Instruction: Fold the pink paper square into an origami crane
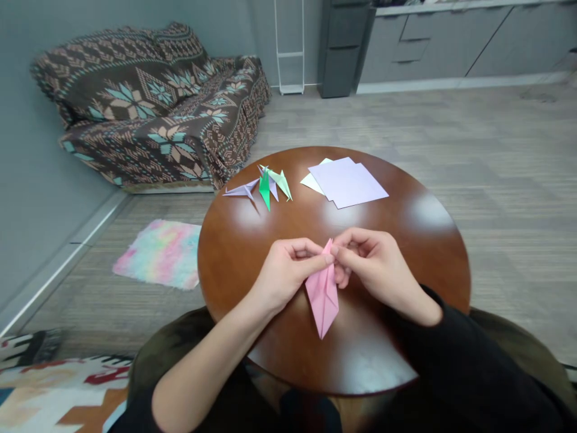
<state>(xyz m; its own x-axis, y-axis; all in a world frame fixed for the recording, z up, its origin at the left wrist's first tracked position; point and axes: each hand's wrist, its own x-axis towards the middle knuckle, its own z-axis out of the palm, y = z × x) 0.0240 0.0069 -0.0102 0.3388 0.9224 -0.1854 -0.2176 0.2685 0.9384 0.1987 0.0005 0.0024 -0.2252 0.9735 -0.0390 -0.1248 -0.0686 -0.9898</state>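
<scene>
A pink folded paper piece [323,294], long and pointed at both ends, hangs above the round brown table [252,240]. My left hand [288,270] pinches its upper part from the left, fingers curled. Opposite it, my right hand [374,264] pinches the same top tip from the right with fingers closed. Both hands meet at the paper's upper point. At the table's far side lie finished folded paper figures: a lilac one [243,190], a green one [265,187] and a pale green one [283,181]. A stack of flat lilac paper sheets [349,182] lies far right of them.
A sofa under a brown patterned blanket [148,102] stands at the back left. A fluffy pastel mat [160,252] lies on the floor left of the table. Grey cabinets [406,42] line the far wall. A patterned rug [54,391] is near my left.
</scene>
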